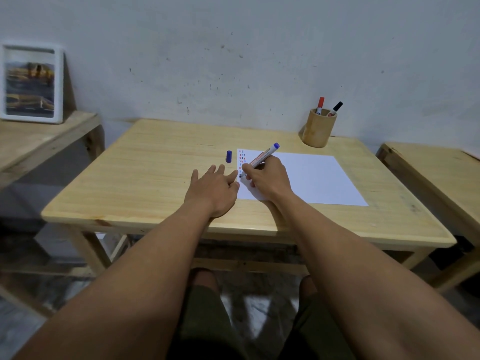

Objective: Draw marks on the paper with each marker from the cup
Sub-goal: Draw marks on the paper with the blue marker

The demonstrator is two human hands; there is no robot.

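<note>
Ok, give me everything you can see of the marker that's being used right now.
The blue marker has a white barrel with an orange-red printed label and a blue plug at its back end. It is uncapped; its blue cap lies apart on the table, left of the paper. The right hand grips it low, tilted, tip down at the paper's left edge beside rows of small marks. The left hand rests flat nearby, not touching it.

Dim, flat light; soft shadows; edges warped, blurred.

Three markers [262,157], one cup [318,129], one paper [311,178]
</note>
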